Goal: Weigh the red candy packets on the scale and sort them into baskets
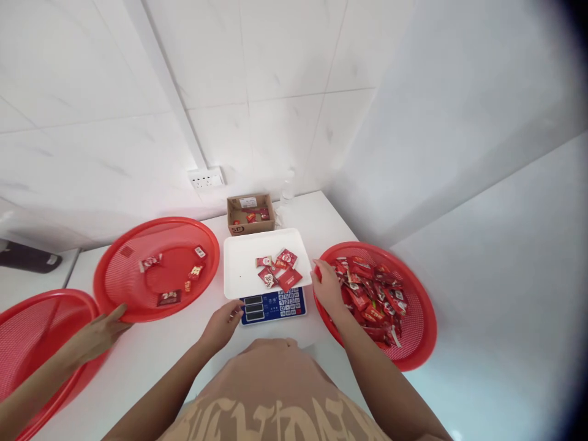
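A white weighing tray (239,269) sits on a blue digital scale (272,306) in front of me. Several red candy packets (289,279) lie towards the tray's right side. My left hand (222,324) is by the scale's left edge, fingers loosely curled and slightly apart, with nothing seen in it. Between the tray and the rim of the right red basket (425,306) is my right hand (328,285), open, fingers reaching towards the tray's right edge. Whether its fingertips touch the tray I cannot tell. Many red candy packets (367,294) are heaped in that basket.
Another person's hand (103,331) touches the rim of a red basket (156,229) holding several packets. A further red basket (27,300) stands at far left. Behind the tray are a cardboard box (252,228) with packets and a clear bottle (287,188). A socket (206,178) is on the wall.
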`<state>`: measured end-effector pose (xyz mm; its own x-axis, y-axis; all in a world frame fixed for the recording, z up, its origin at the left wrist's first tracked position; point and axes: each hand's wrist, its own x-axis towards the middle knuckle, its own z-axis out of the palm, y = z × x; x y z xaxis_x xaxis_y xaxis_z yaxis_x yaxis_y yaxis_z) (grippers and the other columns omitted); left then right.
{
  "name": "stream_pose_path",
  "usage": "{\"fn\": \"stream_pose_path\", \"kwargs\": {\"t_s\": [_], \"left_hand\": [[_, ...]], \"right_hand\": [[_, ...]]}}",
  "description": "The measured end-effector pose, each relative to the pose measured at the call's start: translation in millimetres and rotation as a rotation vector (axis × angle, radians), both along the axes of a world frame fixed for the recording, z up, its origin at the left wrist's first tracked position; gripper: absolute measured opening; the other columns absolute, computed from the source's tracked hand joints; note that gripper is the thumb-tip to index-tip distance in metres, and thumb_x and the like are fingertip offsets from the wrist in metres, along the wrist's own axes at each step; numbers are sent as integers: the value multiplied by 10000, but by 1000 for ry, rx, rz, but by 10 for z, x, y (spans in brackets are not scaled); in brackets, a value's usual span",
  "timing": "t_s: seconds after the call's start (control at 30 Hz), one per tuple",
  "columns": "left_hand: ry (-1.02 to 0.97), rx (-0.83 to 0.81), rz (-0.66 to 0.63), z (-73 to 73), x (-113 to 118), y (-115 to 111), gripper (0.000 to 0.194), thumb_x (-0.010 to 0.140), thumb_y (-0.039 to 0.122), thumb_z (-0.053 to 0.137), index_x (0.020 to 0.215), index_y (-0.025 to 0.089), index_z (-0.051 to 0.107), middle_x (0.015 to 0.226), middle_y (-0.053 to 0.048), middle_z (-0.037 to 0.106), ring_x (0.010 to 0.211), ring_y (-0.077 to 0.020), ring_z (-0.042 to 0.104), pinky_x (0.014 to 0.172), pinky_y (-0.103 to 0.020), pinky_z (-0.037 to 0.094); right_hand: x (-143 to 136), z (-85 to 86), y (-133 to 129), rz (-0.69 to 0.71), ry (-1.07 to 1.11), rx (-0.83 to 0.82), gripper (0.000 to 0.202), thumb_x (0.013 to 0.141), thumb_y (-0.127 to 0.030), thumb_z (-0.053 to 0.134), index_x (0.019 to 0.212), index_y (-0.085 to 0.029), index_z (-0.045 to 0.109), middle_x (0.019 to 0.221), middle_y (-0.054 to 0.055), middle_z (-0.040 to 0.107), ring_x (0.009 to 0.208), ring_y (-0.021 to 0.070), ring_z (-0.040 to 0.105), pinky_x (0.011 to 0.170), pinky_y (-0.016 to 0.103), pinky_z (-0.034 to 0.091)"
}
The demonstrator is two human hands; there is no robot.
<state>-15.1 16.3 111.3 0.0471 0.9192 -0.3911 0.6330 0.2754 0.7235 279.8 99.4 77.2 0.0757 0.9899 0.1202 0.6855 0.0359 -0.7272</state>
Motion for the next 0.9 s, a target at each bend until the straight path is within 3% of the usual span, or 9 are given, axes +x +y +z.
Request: {"fn": "stream_pose_path", "kwargs": {"t_s": [0.17,0.3,0.4,0.5,0.53,0.6,0.7,0.9], "left_hand": [[126,113,-1,-120,-183,-46,309,843,356,420,1051,217,602,1083,-75,638,1011,-220,576,891,-356,441],[439,322,24,-111,-360,-4,380,843,322,435,1160,159,568,1268,-150,531,1249,-287,411,1046,-444,307],[746,437,196,0,-631,68,507,861,342,409,1309,108,436,1444,-218,297,1372,-354,169,1081,-550,158],[897,353,462,139,-1039,136,662,864,415,398,1416,93,229,1488,-272,115,1378,-401,82,1032,-621,176],[899,264,530,172,-1184,149,715,853,428,414,1431,85,169,1480,-291,122,1369,-418,106,1016,-637,188],[829,53,564,199,-1440,156,781,833,416,448,1433,44,115,1416,-320,275,1313,-449,257,981,-655,236],[725,-63,510,156,-1638,133,690,832,303,433,1397,-23,209,1298,-333,438,1165,-446,469,897,-584,393],[651,17,366,-13,-1430,123,571,840,230,395,1377,49,322,1342,-246,452,1178,-360,496,920,-458,434]], "right_hand": [[80,-369,-237,24,-62,-82,503,860,-348,389,1325,-158,428,1368,127,458,1304,257,349,1078,466,266],[45,-468,-258,12,10,-71,558,862,-390,354,1341,-108,401,1377,156,445,1295,252,372,1078,451,277],[34,-444,-240,2,60,-65,571,855,-401,366,1339,-101,407,1374,159,450,1289,240,388,1078,431,288],[37,-425,-240,-1,94,-68,558,854,-403,378,1339,-129,413,1371,143,460,1291,227,388,1079,426,289],[38,-424,-243,-4,102,-71,558,854,-406,381,1340,-134,413,1371,140,460,1292,226,387,1079,427,287],[37,-421,-247,-8,110,-81,560,854,-409,380,1343,-137,409,1374,138,457,1295,227,383,1081,430,282],[24,-401,-251,-13,112,-96,555,856,-403,375,1346,-145,407,1376,132,454,1297,226,379,1081,433,279],[10,-359,-250,-8,76,-98,542,868,-385,363,1362,-164,390,1355,120,476,1277,229,403,1064,432,307]]}}
